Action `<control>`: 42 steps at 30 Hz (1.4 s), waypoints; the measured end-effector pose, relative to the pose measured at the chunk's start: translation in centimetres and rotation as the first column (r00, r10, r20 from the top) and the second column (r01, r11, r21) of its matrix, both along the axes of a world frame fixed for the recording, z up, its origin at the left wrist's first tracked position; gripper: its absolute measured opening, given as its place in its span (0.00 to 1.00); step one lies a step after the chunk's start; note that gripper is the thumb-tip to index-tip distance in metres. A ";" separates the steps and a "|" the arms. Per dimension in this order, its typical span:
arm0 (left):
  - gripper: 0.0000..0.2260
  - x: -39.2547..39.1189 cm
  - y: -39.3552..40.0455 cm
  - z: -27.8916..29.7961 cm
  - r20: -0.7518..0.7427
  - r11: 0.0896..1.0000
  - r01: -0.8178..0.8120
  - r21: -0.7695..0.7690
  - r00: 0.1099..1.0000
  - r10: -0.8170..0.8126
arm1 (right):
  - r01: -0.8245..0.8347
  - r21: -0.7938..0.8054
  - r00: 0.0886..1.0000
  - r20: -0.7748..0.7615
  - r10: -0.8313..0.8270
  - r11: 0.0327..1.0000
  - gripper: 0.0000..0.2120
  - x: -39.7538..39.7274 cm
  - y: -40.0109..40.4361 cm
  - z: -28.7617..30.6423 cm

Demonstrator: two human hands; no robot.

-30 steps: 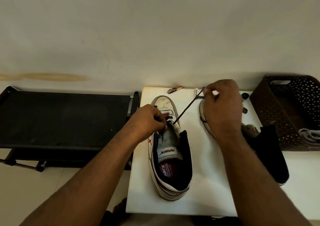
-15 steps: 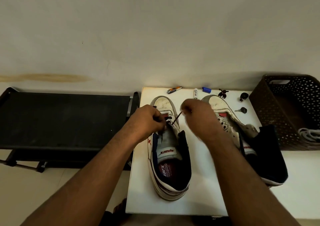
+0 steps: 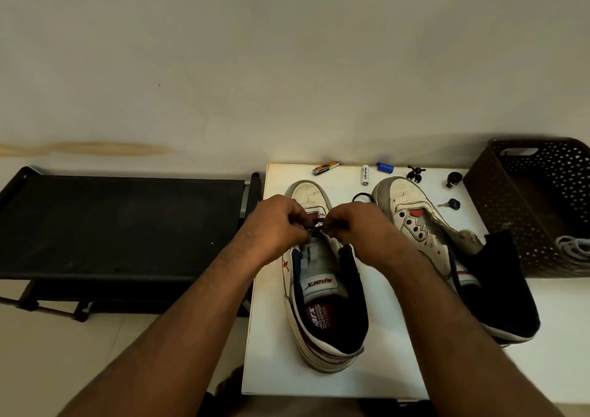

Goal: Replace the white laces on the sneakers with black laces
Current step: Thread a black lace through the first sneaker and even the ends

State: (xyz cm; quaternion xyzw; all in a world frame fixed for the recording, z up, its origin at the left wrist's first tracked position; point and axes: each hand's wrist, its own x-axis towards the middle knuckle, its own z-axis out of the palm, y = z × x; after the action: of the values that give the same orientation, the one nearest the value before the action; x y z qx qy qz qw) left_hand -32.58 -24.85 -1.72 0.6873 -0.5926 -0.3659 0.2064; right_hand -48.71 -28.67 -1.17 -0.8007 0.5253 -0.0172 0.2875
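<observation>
Both hands meet over the low eyelets of the near sneaker [image 3: 322, 292], which lies on the white table [image 3: 396, 368] with its toe pointing away from the person. The left hand [image 3: 276, 225] has its fingers curled in on the black lace [image 3: 314, 232] at the left edge of the throat, and the right hand [image 3: 354, 226] pinches the same lace just across from it, knuckles nearly touching; whether its tip is inside an eyelet is hidden by the fingers, so I can only guess it is being fed through. The step in hand looks like threading the first crossings, with most eyelets toward the person from the grip bare. Next the lace end wants poking up through the eyelet just behind the pinch, then a pull to take out slack. The second sneaker [image 3: 424, 241], to the right of the grip, has no lace; white laces [image 3: 574, 247] lie in the brown basket [image 3: 510, 212] further right. A second ago the right hand was up beyond the shoe's toe, drawing the lace taut and long; now it has come back to the eyelets and that slack is gathered in.
</observation>
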 end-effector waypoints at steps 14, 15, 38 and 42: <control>0.21 0.0 -0.4 -0.6 0.122 0.977 0.211 -0.010 0.970 -0.209 | 0.021 -0.023 1.000 -0.022 -0.022 1.000 0.14 -0.4 0.2 0.3; 0.19 0.0 -0.5 -0.7 0.164 0.977 0.211 -0.011 0.965 -0.206 | 0.006 0.026 0.999 -0.040 -0.005 1.000 0.13 0.0 0.3 0.1; 0.04 3.8 0.7 1.3 0.084 0.975 0.049 0.215 0.994 -0.068 | 0.043 0.069 0.999 0.008 -0.044 0.997 0.09 -0.2 -0.2 0.1; 0.04 3.9 0.4 1.3 0.142 0.965 -0.089 0.246 0.988 0.055 | 0.085 0.074 0.996 0.026 -0.087 0.994 0.08 -0.4 0.0 -0.2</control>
State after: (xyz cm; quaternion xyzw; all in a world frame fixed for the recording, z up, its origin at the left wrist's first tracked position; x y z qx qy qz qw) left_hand -28.64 -24.45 -0.39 0.7521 -0.5284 -0.3835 0.0904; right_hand -49.13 -28.68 -1.38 -0.7660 0.5551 -0.0222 0.3233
